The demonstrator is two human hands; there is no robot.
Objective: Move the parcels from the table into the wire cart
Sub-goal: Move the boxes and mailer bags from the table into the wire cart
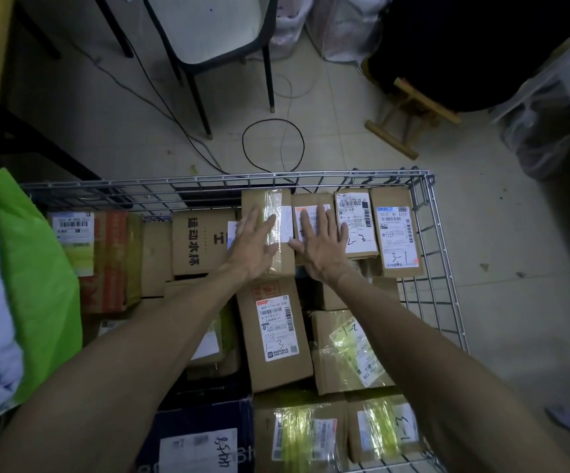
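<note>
A: Hands?
B: Left hand [253, 242] flat, fingers straight, pressing on the taped parcel [270, 203]. Right hand [321, 245] flat on the neighbouring parcel [307, 199], fingers spread. Neither grips.
A: Parcels?
B: Both inside the wire cart [208, 179], by its far wall, side by side. The box marked 2-3 [353, 216] stands just right of them, then the box marked 3-1 [396, 233].

The wire cart [446, 268], of chrome mesh, holds brown cardboard parcels packed close together. Under the flat left hand [253, 242] lies a tape-wrapped box [273, 206], set against the far wall. Under the flat right hand [321, 245] sits a smaller box [311, 201] with an orange-edged label. Just right of that hand lie the box marked 2-3 [357, 220] and, beyond it, the box marked 3-1 [396, 233]. Nearer than both wrists lies the long box marked 1-3 [275, 336].
</note>
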